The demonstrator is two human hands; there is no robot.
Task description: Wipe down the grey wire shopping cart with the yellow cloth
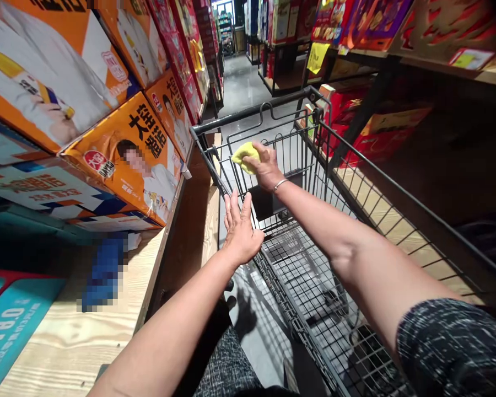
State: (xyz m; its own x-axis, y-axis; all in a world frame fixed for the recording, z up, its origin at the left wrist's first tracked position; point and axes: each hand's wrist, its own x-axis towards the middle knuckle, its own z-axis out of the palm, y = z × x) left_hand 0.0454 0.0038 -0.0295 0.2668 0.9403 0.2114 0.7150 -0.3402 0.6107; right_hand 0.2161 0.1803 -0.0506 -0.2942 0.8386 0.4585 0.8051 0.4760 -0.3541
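A black wire shopping cart (297,270) stands in front of me, its handle bar (256,110) at the far end. My right hand (268,167) reaches over the basket with its fingers closed round a crumpled yellow cloth (245,157), close to the wire panel below the handle. My left hand (242,229) is at the cart's left top rail, fingers spread and nothing in them. Whether its palm touches the rail I cannot tell.
Orange printed cartons (124,160) are stacked on a wooden shelf (78,342) at left, with a blurred blue object (103,273) below them. On the right, red gift boxes (351,121) sit on a low wooden shelf (380,215). A grey floor aisle (240,77) runs beyond the handle.
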